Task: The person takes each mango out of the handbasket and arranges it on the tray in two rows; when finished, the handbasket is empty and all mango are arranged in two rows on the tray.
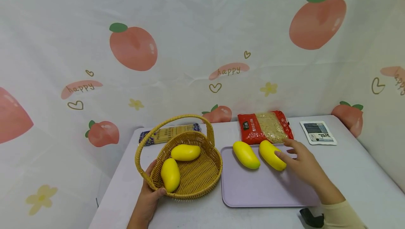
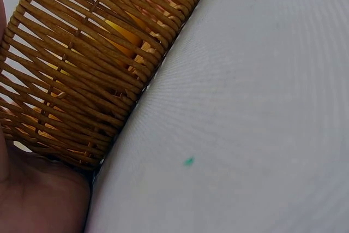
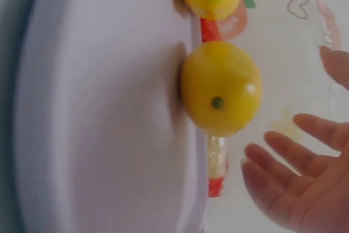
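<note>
My left hand (image 1: 148, 195) grips the near left side of a wicker basket (image 1: 197, 176), its thumb over the rim. Two yellow mangoes lie inside: an upright one (image 1: 171, 175) by the left wall and a sideways one (image 1: 185, 152) farther back. In the left wrist view the woven wall (image 2: 87, 53) hides most of the fruit. My right hand (image 1: 302, 162) hovers over the right-hand mango (image 1: 271, 156) on a lilac tray (image 1: 253, 190). The right wrist view shows its fingers (image 3: 297, 175) spread, apart from that mango (image 3: 221, 88). Another mango (image 1: 246, 155) lies just left of it on the tray.
Behind the tray is a red bag with a clear window (image 1: 250, 128). A long yellow-and-blue packet (image 1: 164, 134) lies behind the basket. At the back right sits a flat white packet (image 1: 317, 133). A black object (image 1: 311, 217) lies by the right sleeve.
</note>
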{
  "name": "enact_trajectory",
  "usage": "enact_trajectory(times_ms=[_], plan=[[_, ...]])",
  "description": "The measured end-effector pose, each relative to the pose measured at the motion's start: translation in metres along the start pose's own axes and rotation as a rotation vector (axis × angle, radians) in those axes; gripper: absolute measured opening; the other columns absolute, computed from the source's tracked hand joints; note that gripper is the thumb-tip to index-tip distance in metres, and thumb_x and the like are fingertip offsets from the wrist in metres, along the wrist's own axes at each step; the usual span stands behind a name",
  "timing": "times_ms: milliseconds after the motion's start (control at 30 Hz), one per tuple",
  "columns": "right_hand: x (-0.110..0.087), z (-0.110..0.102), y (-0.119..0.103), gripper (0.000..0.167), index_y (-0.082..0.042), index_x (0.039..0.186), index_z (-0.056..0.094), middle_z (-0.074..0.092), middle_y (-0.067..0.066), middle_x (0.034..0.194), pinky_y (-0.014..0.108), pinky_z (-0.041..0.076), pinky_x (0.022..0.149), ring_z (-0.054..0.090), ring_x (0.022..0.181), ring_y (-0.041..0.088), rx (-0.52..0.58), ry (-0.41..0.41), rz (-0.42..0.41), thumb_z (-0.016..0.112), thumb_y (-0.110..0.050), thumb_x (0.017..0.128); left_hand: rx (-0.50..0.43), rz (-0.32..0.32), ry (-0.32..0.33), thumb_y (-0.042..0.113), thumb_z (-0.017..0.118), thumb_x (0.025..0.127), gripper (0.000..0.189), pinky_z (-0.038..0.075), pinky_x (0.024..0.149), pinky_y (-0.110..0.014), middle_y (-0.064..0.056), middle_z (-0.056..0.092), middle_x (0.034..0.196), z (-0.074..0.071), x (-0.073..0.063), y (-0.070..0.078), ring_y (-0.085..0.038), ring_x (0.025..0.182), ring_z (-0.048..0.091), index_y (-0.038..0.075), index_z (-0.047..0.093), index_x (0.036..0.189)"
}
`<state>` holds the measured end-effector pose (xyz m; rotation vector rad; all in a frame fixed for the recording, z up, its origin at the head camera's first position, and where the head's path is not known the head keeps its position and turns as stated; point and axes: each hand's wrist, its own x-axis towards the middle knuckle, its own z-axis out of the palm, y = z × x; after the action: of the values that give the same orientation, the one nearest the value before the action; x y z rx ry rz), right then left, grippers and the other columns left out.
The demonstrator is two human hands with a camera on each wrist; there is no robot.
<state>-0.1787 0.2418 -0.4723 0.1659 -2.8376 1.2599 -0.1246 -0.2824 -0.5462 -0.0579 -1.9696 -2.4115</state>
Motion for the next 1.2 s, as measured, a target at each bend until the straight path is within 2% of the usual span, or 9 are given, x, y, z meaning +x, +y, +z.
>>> enact_trajectory(times_ms=[200,367,467,533,600,667,867,1033,1200], plan=[[-0.003,-0.005,-0.011,0.066,0.005,0.16,0.043,0.048,0.03,0.157,0.073,0.047,0.104,0.054,0.133,0.052,0.101,0.053,-0.062,0.063,-0.037,0.113,-0.002,0.006,-0.005,0.009,0.086,0.096,0.102,0.036,0.117,-0.021,-0.01,0.023,0.174,-0.001,0.0,0.0,-0.016,0.151,0.036,0.025,0.023,0.174],[-0.007,-0.006,-0.019,0.057,0.0,0.161,0.044,0.049,0.026,0.158,0.079,0.042,0.104,0.052,0.135,0.048,0.17,0.078,-0.116,0.056,-0.032,0.116,-0.01,0.005,-0.006,0.01,0.086,0.096,0.102,0.036,0.117,-0.021,-0.009,0.023,0.174,-0.001,0.0,-0.001,-0.016,0.151,0.036,0.025,0.023,0.174],[-0.011,-0.005,-0.024,0.051,-0.003,0.162,0.044,0.053,0.022,0.156,0.055,0.052,0.109,0.055,0.134,0.035,0.221,0.08,-0.185,0.051,-0.027,0.117,-0.004,0.001,-0.001,0.009,0.086,0.096,0.101,0.036,0.117,-0.021,-0.009,0.023,0.174,0.0,0.0,0.0,-0.016,0.151,0.036,0.026,0.023,0.174],[-0.014,-0.005,-0.028,0.047,-0.004,0.162,0.045,0.054,0.021,0.155,0.035,0.054,0.105,0.056,0.133,0.026,0.28,0.069,-0.244,0.047,-0.021,0.118,-0.001,-0.003,0.004,0.009,0.086,0.096,0.101,0.036,0.117,-0.021,-0.009,0.023,0.174,0.0,0.0,-0.001,-0.016,0.151,0.036,0.026,0.024,0.174],[-0.016,-0.004,-0.033,0.046,-0.006,0.163,0.044,0.054,0.02,0.154,0.02,0.052,0.098,0.058,0.131,0.018,0.334,0.046,-0.29,0.042,-0.017,0.118,0.0,-0.005,0.006,0.008,0.087,0.095,0.102,0.037,0.117,-0.021,-0.009,0.024,0.174,0.0,0.0,0.0,-0.016,0.151,0.036,0.026,0.024,0.174],[-0.017,-0.002,-0.037,0.047,-0.006,0.164,0.043,0.051,0.022,0.155,0.022,0.053,0.098,0.058,0.132,0.018,0.382,0.014,-0.324,0.037,-0.015,0.119,-0.001,-0.006,0.007,0.008,0.087,0.095,0.103,0.037,0.117,-0.021,-0.009,0.024,0.174,0.0,0.0,0.0,-0.016,0.151,0.036,0.027,0.024,0.174],[-0.017,0.006,-0.051,0.05,-0.008,0.164,0.043,0.051,0.022,0.154,0.034,0.056,0.101,0.059,0.133,0.027,0.467,-0.091,-0.375,0.029,-0.024,0.12,-0.001,-0.001,0.006,0.008,0.088,0.094,0.104,0.036,0.117,-0.021,-0.009,0.024,0.174,-0.001,0.0,-0.001,-0.016,0.151,0.036,0.026,0.024,0.174],[-0.014,0.017,-0.061,0.052,-0.014,0.164,0.044,0.051,0.02,0.156,0.038,0.053,0.106,0.056,0.136,0.031,0.615,-0.232,-0.423,0.025,-0.027,0.118,-0.001,0.001,0.003,0.009,0.088,0.094,0.104,0.036,0.117,-0.021,-0.009,0.024,0.174,-0.001,0.0,-0.001,-0.017,0.151,0.036,0.026,0.024,0.174],[-0.009,0.03,-0.071,0.056,-0.013,0.165,0.044,0.051,0.019,0.157,0.049,0.052,0.104,0.054,0.138,0.04,0.717,-0.342,-0.461,0.021,-0.033,0.118,-0.003,-0.002,0.002,0.011,0.089,0.094,0.104,0.036,0.117,-0.021,-0.009,0.025,0.174,-0.001,0.0,-0.001,-0.017,0.151,0.036,0.026,0.024,0.174]])
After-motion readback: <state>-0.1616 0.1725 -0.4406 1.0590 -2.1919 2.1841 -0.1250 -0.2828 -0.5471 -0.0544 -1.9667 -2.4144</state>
